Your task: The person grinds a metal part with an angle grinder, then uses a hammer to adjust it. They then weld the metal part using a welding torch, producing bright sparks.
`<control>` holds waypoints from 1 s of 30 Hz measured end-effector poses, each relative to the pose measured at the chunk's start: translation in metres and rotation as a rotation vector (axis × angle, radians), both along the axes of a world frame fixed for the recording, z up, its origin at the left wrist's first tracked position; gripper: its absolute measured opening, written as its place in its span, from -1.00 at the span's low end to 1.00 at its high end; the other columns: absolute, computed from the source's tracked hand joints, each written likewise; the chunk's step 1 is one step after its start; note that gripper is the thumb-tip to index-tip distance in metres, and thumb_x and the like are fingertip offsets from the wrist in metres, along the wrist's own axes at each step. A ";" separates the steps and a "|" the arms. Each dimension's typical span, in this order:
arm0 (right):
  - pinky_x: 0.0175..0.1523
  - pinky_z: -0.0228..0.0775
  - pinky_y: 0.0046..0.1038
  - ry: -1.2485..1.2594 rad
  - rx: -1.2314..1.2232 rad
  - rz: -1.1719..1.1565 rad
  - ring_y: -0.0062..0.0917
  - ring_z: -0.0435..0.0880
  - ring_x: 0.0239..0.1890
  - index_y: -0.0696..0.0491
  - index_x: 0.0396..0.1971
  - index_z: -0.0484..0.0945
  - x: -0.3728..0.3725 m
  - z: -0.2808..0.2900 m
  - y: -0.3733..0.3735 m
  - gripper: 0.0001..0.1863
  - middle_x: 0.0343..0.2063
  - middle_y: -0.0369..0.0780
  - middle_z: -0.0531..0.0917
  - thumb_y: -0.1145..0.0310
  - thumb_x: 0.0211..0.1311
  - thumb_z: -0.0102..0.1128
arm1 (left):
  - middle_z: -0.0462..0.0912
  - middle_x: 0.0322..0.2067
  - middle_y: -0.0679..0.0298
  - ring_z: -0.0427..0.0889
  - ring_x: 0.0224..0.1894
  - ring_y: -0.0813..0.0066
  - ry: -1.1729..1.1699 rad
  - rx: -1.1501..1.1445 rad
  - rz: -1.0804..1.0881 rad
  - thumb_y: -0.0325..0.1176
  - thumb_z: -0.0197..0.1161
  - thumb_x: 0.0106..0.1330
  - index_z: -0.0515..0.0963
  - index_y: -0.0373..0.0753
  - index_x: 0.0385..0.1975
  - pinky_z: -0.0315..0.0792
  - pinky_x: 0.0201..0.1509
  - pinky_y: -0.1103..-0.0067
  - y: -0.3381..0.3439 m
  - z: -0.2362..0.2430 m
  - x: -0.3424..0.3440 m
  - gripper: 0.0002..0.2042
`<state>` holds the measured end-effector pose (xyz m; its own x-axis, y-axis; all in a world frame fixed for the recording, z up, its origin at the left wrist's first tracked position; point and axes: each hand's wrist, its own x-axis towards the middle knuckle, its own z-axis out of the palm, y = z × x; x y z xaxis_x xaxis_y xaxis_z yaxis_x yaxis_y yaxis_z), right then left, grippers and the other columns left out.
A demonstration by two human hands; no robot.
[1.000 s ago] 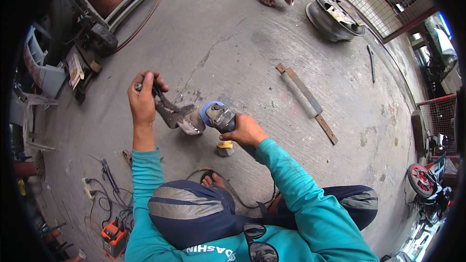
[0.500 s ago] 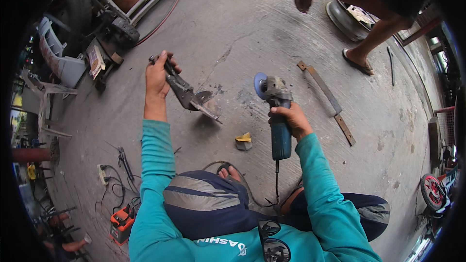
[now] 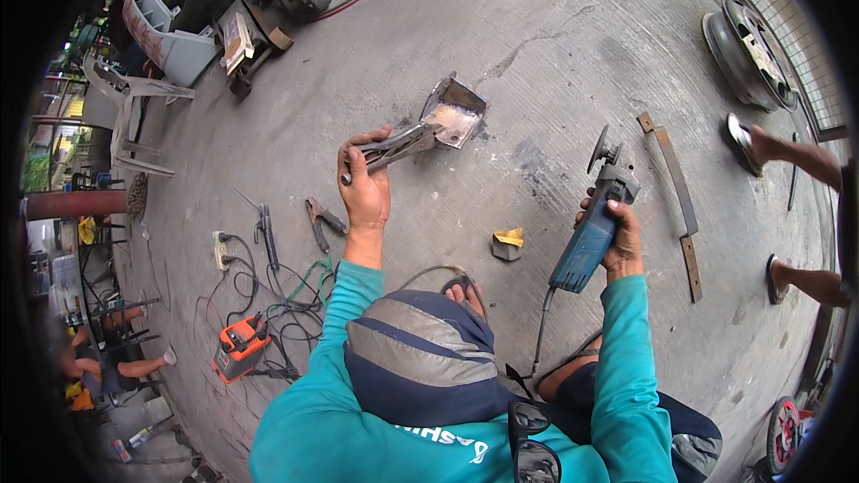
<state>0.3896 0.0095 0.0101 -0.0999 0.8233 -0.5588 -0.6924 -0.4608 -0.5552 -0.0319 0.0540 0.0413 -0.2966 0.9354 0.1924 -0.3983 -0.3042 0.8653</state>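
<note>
We see our left hand gripping pliers that pinch a metal piece above the floor | right hand wrapped tight around a blue grinder, well apart

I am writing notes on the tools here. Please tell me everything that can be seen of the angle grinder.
The angle grinder has a blue body, a grey metal head and a dark disc with its guard at the far end. The right hand alone grips its body, holding it in the air above the concrete floor, head pointing away from the person. A dark cable leaves its rear end and runs down toward the person. The disc touches nothing; whether it spins cannot be told.
</note>
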 end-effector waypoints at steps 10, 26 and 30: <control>-0.09 0.73 -0.18 0.116 -0.070 0.064 -0.26 0.78 -0.26 0.17 0.08 0.52 -0.009 -0.021 0.012 -0.45 -0.22 -0.08 0.71 0.14 0.24 0.45 | 0.67 -0.32 0.23 0.68 -0.34 0.49 0.070 -0.786 0.015 -0.38 0.41 0.38 0.52 -0.42 -0.03 0.59 -0.26 0.57 -0.143 -0.071 0.012 -0.69; 0.31 0.50 0.02 0.119 0.081 0.092 -0.05 0.63 0.19 0.18 0.11 0.52 -0.016 -0.048 -0.025 -0.31 -0.01 0.02 0.68 -0.04 0.14 0.41 | 0.68 -0.07 0.10 0.70 -0.09 0.37 -0.248 -0.826 -1.277 -0.07 0.39 0.35 0.49 -0.37 0.16 0.62 -0.06 0.42 -0.072 -0.040 0.187 -0.45; 0.20 0.56 -0.11 -0.363 0.011 0.434 -0.16 0.71 0.02 0.25 0.11 0.52 0.041 -0.039 -0.043 -0.35 -0.03 0.02 0.69 0.04 0.22 0.40 | 0.66 -0.15 0.11 0.70 -0.13 0.28 0.190 -0.540 -1.150 -0.10 0.53 0.15 0.49 -0.41 0.07 0.60 -0.04 0.34 -0.081 -0.037 0.222 -0.38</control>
